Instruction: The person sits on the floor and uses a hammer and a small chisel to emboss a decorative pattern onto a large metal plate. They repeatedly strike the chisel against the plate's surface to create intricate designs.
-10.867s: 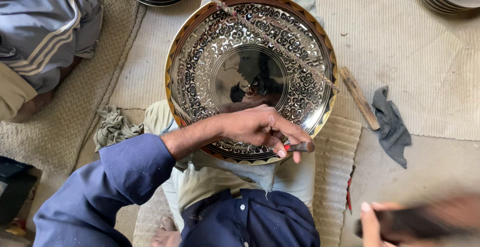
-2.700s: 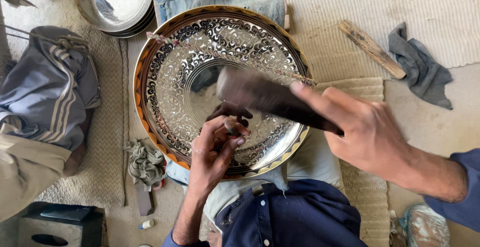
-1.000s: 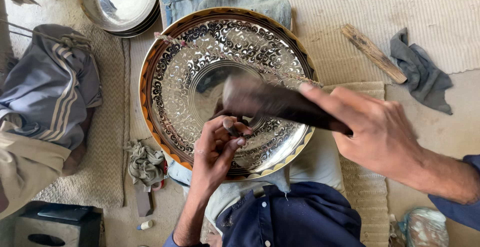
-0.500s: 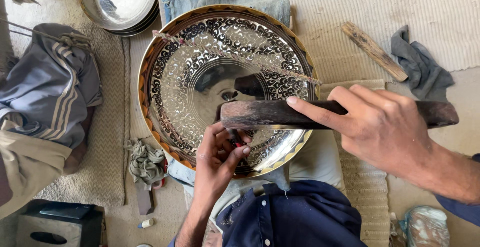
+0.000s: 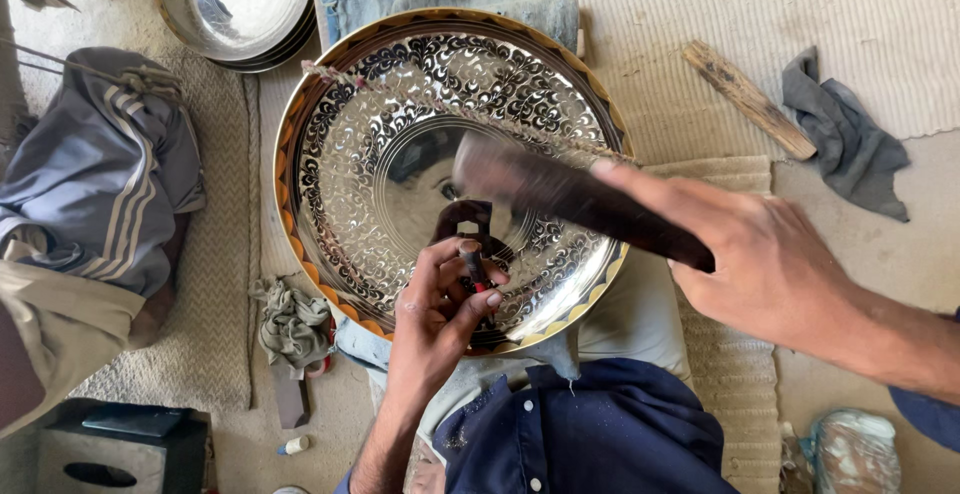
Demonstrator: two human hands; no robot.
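Observation:
A large round metal tray (image 5: 330,154) with black scroll engraving and an orange-gold rim rests on my lap. My left hand (image 5: 435,309) pinches a small chisel (image 5: 471,262) upright against the tray's lower inner part. My right hand (image 5: 760,259) grips a dark wooden mallet (image 5: 570,199), raised above the chisel head and blurred. A twisted cord (image 5: 430,104) runs across the tray's face.
A stack of plain metal bowls (image 5: 235,4) sits at the top left. A grey striped garment (image 5: 100,184) lies at left, a crumpled rag (image 5: 292,319) beside the tray. A wooden stick (image 5: 748,99) and a grey cloth (image 5: 845,134) lie at upper right. A dark box (image 5: 110,444) stands at bottom left.
The mallet in my right hand has swung up off the chisel and points up-left again. My left hand keeps the chisel at about the same spot on the tray.

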